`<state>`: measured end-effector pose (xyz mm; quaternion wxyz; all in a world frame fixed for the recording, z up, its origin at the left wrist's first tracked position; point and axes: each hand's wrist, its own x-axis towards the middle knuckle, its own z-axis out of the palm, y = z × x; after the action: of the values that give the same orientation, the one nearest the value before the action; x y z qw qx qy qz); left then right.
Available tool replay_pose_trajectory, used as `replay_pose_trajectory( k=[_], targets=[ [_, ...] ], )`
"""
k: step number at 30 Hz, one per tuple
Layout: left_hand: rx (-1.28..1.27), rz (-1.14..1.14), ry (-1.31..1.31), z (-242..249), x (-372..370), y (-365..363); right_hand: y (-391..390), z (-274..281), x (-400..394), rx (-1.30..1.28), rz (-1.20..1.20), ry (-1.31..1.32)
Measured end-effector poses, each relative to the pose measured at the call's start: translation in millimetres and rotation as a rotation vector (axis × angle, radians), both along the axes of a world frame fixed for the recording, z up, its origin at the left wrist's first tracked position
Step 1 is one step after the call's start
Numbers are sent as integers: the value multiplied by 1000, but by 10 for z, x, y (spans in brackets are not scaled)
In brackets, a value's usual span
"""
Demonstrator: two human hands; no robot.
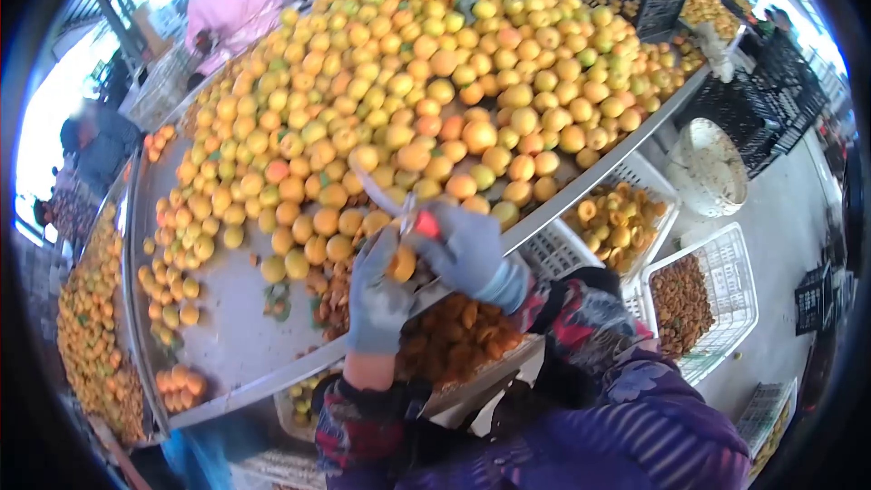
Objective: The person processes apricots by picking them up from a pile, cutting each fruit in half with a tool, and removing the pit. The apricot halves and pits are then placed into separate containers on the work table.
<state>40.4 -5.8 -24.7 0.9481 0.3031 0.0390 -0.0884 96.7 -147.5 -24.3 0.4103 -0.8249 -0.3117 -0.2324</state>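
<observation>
My left hand [376, 295], in a grey glove, is closed around a yellow-orange apricot [402, 263] near the table's front edge. My right hand [463, 245], also gloved, grips the red handle of a knife [386, 196] just above and to the right of the fruit. The blade points up and left over a large heap of apricots [363, 91] on the metal table [222, 336]. Below my hands lies a pile of darker orange, opened fruit [458, 340].
White baskets to the right hold cut fruit [621, 229] and brown pits [680, 307]. A white bucket [708, 168] stands beside black crates [771, 100]. Across the table is a person in pink [238, 4]; another person [100, 145] is at the far left.
</observation>
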Motion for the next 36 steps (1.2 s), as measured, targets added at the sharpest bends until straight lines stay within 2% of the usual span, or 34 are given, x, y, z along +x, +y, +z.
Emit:
replay_pose_trajectory(
  k=[4, 6, 7, 9, 11, 12, 14, 15, 16, 17, 18, 20, 21, 23, 27, 29, 30, 32, 33, 34, 35, 36],
  targets=[
    [52, 121, -11, -93, 29, 42, 16, 50, -20, 34, 59, -40],
    [75, 162, -19, -20, 9, 18, 40, 46, -44, 197, 111, 130],
    [75, 179, -21, -2, -9, -16, 50, 27, -36, 199, 97, 147],
    [77, 200, -16, -12, -16, 7, 40, 11, -36, 158, 94, 111],
    [22, 73, -28, -117, 28, 114, 13, 16, -39, 119, 93, 84],
    [26, 82, -11, -179, 22, 130, 2, 18, -44, 72, 106, 21],
    [2, 64, 115, -245, 8, 210, 15, -36, -38, 21, 125, -45],
    [24, 161, 153, -117, -9, 130, 25, -89, -19, 12, 125, -47],
    [105, 78, 82, -231, 52, 217, 59, -49, -29, 46, 65, 16],
    [772, 201, -224, -406, -29, 223, 100, -15, -13, 211, 31, 346],
    [778, 209, -190, -300, -19, 134, 109, 0, 18, 285, 80, 278],
    [141, 251, 179, 34, 29, 13, 129, -36, 45, 343, 115, 371],
    [139, 257, 184, 8, 46, 33, 157, -58, 45, 341, 121, 376],
    [176, 268, 175, -56, 72, 59, 207, -132, 50, 495, 169, 514],
    [185, 236, 144, 16, 53, 76, 239, -251, 109, 580, 210, 515],
    [264, 257, 111, 62, 35, 54, 247, -193, 90, 761, 245, 694],
    [264, 254, 112, 90, 26, 42, 223, -129, 91, 762, 242, 694],
    [324, 306, 118, 125, -2, 27, 164, -10, 93, 944, 221, 1098],
    [325, 304, 117, 115, -19, 45, 149, -11, 106, 973, 241, 1091],
    [440, 317, 42, 96, -47, 90, 117, 2, 129, 975, 239, 1089],
    [554, 329, -33, 76, -59, 144, 77, 21, 156, 924, 234, 1060],
    [555, 323, -31, 59, -59, 210, 50, 27, 173, 875, 226, 1033]
  ],
)
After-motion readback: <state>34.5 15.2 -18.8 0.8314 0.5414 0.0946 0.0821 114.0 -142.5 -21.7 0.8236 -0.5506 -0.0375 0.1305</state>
